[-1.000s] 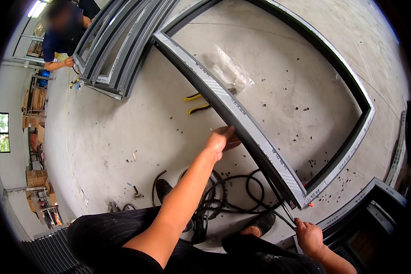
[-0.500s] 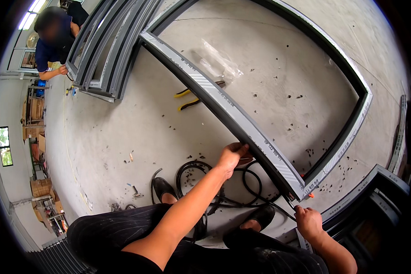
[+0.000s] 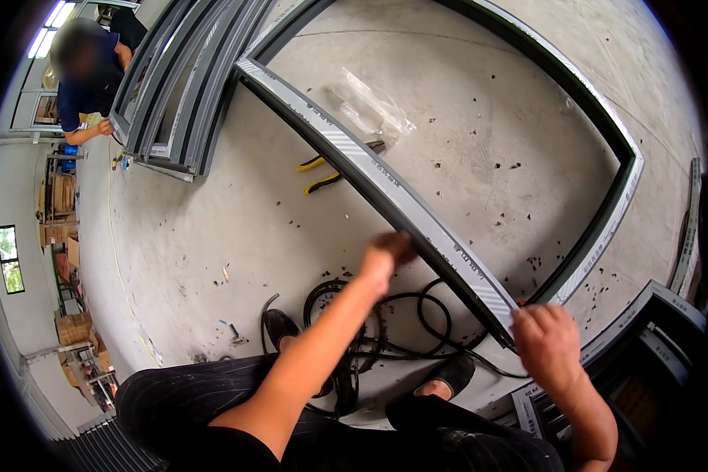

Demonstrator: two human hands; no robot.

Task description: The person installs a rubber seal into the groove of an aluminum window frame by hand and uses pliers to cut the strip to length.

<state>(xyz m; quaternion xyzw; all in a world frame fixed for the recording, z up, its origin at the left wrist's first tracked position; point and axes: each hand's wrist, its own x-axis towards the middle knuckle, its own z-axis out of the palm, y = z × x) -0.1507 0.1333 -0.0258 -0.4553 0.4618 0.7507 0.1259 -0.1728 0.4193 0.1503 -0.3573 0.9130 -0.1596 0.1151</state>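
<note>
A large grey window frame (image 3: 332, 126), partly covered with printed protective film, stands before me, its near bar slanting from upper left to lower right. My left hand (image 3: 383, 261) is beside the outer edge of that bar, around its middle; motion blurs its fingers, so their grip is unclear. At the near right corner of the frame, my right hand (image 3: 549, 340) is closed, knuckles up. What it holds is hidden. A bit of something red shows beside it at the corner.
Yellow-and-black-handled pliers (image 3: 321, 184) and clear plastic wrap (image 3: 376, 110) lie on the floor. A black hose (image 3: 425, 315) coils by my feet. Stacked grey frames (image 3: 189, 94) stand at upper left, beside another person (image 3: 86, 79). More profiles (image 3: 598, 346) lie at lower right.
My right hand has risen from below the frame's near corner to beside and over it. My left hand has shifted slightly up and left along the bar. The frame has barely moved.
</note>
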